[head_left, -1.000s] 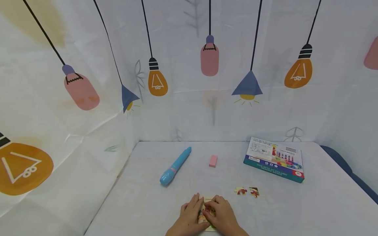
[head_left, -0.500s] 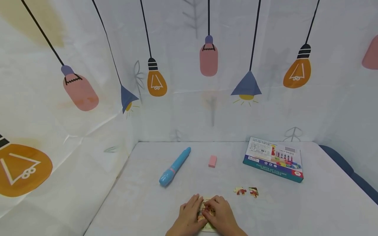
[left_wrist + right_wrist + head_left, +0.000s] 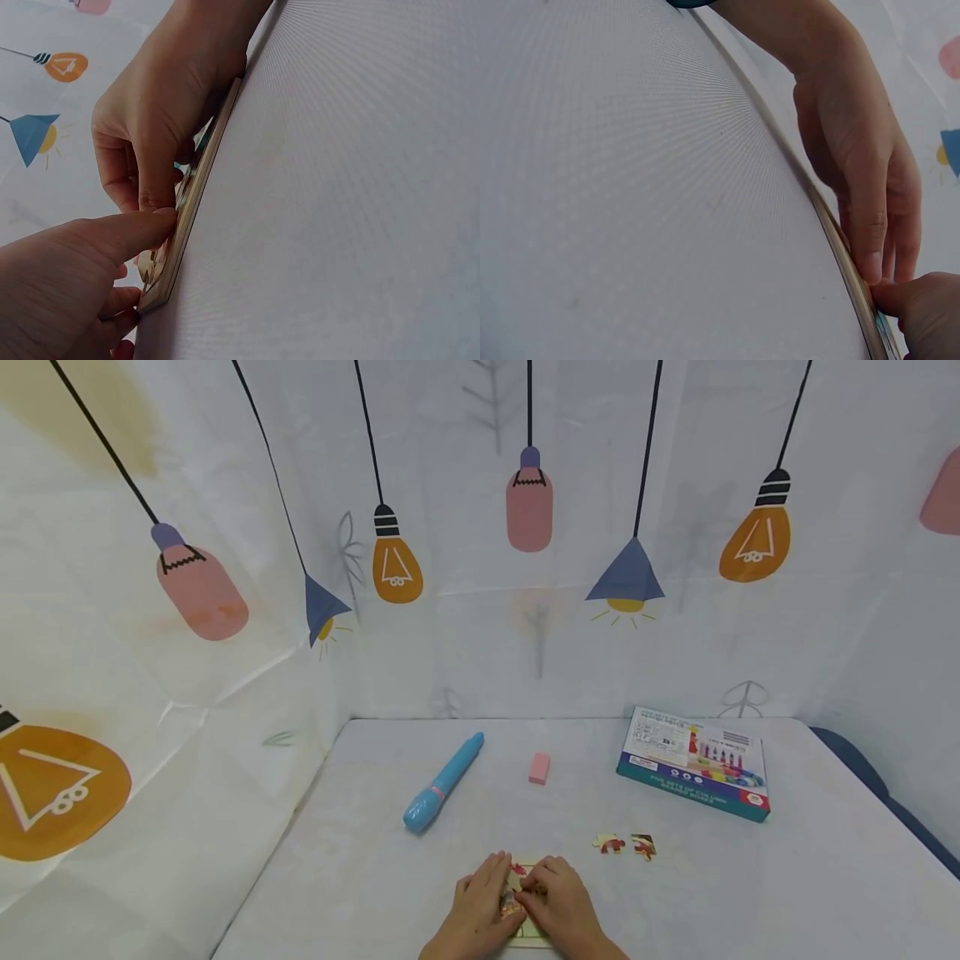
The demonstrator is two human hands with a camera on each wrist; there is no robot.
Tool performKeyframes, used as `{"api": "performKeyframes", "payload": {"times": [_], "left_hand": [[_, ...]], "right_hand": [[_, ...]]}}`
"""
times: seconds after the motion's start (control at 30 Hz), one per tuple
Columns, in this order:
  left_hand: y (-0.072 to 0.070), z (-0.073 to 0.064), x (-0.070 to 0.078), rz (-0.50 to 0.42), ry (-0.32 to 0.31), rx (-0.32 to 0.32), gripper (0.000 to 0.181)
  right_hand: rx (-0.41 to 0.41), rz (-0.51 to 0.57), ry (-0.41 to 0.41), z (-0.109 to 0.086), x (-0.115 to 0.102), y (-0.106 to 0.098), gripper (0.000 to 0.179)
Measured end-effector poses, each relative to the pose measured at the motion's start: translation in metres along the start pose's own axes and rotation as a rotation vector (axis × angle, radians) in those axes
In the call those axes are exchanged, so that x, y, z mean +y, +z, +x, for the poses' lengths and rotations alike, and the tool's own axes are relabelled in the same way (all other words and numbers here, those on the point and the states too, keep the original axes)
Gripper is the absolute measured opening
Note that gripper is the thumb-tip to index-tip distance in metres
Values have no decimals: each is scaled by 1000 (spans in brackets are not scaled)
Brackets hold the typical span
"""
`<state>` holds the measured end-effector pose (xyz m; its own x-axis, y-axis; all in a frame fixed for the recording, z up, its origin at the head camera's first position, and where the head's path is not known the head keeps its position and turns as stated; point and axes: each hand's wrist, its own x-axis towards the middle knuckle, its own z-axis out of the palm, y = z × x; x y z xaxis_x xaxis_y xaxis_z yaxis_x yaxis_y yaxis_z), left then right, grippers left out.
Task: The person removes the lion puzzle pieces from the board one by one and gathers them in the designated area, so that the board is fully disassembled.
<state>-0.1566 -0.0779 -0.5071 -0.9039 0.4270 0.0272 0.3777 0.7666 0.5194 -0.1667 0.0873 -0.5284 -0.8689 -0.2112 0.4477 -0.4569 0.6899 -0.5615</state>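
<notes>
Far left, blue pen point(image 3: 444, 782) parked well apart from the work. Near edge, centre: left hand point(image 3: 480, 910) flat with straight fingers on puzzle board point(image 3: 525, 935), likely steadying it; right hand point(image 3: 562, 906) with curled fingertips pressing down a piece. Pink eraser point(image 3: 539, 768) beyond. Two loose pieces point(image 3: 626, 845) just right, within reach. Box point(image 3: 696, 763) far right; bare tablecloth point(image 3: 787, 893) all round.

A small staged play corner set up for a child's tabletop activities, closed in by a white fabric backdrop point(image 3: 480, 610) printed with hanging cartoon light bulbs and lamps. A white cloth-covered counter point(image 3: 750, 893) carries a toy box point(image 3: 693, 762), a chunky blue pen point(image 3: 442, 782), a pink eraser point(image 3: 538, 767) and loose jigsaw pieces point(image 3: 626, 844).
</notes>
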Motion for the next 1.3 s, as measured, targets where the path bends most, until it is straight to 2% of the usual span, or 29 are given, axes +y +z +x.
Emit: {"api": "performKeyframes", "payload": {"times": [0.47, 0.7, 0.87, 1.0, 1.17, 1.3], "left_hand": [[0, -1, -3, -12, -11, -15, 78], [-1, 0, -1, -7, -14, -35, 83], [-1, -1, 0, -46, -36, -65, 84], [0, -1, 0, -27, -29, -80, 84], [1, -1, 0, -9, -20, -84, 84], [2, 0, 0, -18, -50, -100, 87]], "right_hand": [[47, -42, 21, 2, -4, -1, 18], [58, -66, -1, 2, 0, -3, 16], [44, -41, 17, 2, 1, -6, 13], [34, -32, 38, 3, 3, -8, 12], [60, -7, 35, 4, 8, -7, 13], [52, 17, 68, 5, 13, -7, 11]]}}
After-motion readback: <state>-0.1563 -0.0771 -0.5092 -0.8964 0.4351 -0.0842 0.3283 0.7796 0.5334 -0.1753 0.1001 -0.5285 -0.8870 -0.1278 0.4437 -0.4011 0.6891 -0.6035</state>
